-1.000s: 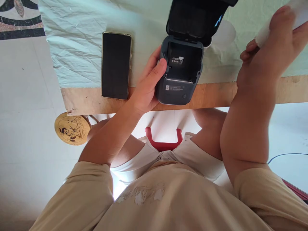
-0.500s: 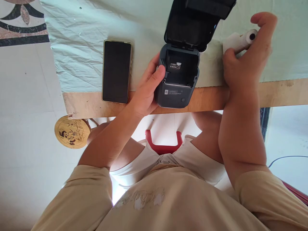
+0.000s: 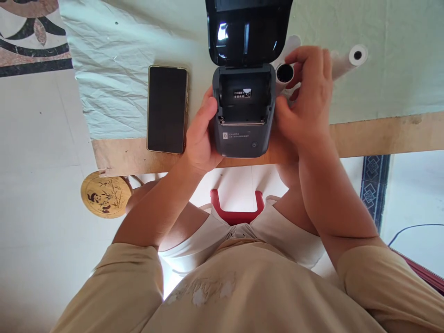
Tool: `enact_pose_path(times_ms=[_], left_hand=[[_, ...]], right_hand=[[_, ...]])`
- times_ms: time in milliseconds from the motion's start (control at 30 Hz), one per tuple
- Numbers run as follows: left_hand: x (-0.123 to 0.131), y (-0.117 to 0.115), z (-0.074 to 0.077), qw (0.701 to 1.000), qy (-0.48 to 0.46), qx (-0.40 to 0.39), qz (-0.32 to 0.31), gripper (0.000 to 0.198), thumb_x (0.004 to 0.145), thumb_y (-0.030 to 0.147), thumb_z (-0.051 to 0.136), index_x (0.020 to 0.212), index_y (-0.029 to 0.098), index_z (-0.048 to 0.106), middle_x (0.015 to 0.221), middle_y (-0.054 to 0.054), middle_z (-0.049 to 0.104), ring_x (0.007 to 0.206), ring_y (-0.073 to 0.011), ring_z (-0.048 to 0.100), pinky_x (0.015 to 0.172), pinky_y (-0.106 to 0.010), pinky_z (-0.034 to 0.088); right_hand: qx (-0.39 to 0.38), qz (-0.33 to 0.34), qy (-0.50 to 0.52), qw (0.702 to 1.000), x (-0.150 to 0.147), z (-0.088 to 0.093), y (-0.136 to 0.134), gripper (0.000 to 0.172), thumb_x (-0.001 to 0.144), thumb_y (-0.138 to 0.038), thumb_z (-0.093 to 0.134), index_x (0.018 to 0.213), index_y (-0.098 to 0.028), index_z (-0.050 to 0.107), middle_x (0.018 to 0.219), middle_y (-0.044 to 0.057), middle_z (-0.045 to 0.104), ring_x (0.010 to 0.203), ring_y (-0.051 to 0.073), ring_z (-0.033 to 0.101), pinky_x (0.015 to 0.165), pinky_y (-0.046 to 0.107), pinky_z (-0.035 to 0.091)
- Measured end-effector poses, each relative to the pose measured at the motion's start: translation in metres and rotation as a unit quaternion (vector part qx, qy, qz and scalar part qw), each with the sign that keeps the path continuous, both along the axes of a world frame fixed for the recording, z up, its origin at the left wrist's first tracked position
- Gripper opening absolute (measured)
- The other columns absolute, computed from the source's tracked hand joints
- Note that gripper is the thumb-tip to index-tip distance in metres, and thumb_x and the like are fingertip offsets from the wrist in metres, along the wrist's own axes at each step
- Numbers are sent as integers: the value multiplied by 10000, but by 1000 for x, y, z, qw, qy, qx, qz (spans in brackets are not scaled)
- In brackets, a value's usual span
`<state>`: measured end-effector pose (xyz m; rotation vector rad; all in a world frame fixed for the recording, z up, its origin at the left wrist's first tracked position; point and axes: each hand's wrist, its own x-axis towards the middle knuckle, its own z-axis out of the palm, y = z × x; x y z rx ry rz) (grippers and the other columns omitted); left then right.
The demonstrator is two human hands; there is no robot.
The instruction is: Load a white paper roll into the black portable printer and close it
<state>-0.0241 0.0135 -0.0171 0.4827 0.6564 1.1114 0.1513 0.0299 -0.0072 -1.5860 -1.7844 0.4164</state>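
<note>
My left hand [image 3: 203, 134] grips the left side of a small dark grey label printer [image 3: 244, 143], holding it at the table's front edge. The printer's glossy black lid [image 3: 248, 37] stands raised, showing a bare roll compartment with a small printed label inside. Just right of the printer, my right hand [image 3: 307, 99] has its thumb and fingers curled round a white paper roll [image 3: 280, 88] with a wide dark core. Part of that roll is hidden by the printer and the fingers. Beyond the right hand lies another white roll [image 3: 347, 64] with a narrow core.
A dark-screened phone [image 3: 167, 108] lies left of the printer on the pale green cloth [image 3: 114, 83]. The wooden table edge [image 3: 388, 134] runs in front. Below are a round wooden stool top [image 3: 106, 195] with panda pictures and a red frame [image 3: 237, 217] between the legs.
My right hand has left the narrow-cored roll and moved left to the wide-cored one. The printer has shifted left and straightened in my left hand, bringing the wide-cored roll into view.
</note>
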Motion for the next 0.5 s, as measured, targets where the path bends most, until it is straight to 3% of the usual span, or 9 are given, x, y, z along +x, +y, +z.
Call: enact_pose_path(times_ms=[100,200,300,367,433,500], left_hand=[[1,-1,3,1000,-19,9,2,293,904,315,399,1066,295,643,891,18,740,1306,-225,499,1043,-381,452],[-1,-2,6,1000,-30,0,3,300,908,318,403,1100,322,633,925,34,749,1386,-235,397,1107,-417,390],[-2,-3,6,1000,-30,-2,-9,314,916,308,375,1086,352,636,969,44,745,1421,-217,330,1123,-385,374],[-3,-3,4,999,-34,8,-5,317,919,294,370,1095,329,631,975,35,734,1411,-219,347,1107,-385,396],[-2,-3,3,999,-39,15,9,309,917,285,377,1098,288,627,957,21,719,1373,-233,409,1064,-404,438],[-1,-3,3,999,-43,20,15,295,916,279,384,1077,275,632,920,14,710,1309,-234,485,1016,-394,476]], right_hand=[[5,1,7,1000,-2,-7,2,264,822,-212,551,1068,-294,500,1078,41,509,944,179,497,857,347,445],[3,-2,25,1000,-3,-11,5,185,846,-267,573,1028,-283,550,1046,48,515,963,184,477,902,345,402],[-10,-7,61,998,-5,-11,7,245,803,-168,594,1004,-307,579,1003,25,533,886,164,463,846,326,390],[-11,-20,137,990,-7,-8,8,346,742,-90,587,1003,-316,561,1048,0,541,836,138,457,751,299,400],[-26,-52,270,961,-8,-3,10,422,668,-50,544,990,-322,519,1048,-24,539,805,124,475,638,275,402],[-99,-76,417,900,-7,3,11,393,640,-85,489,957,-316,497,977,-25,536,793,132,519,558,262,402]])
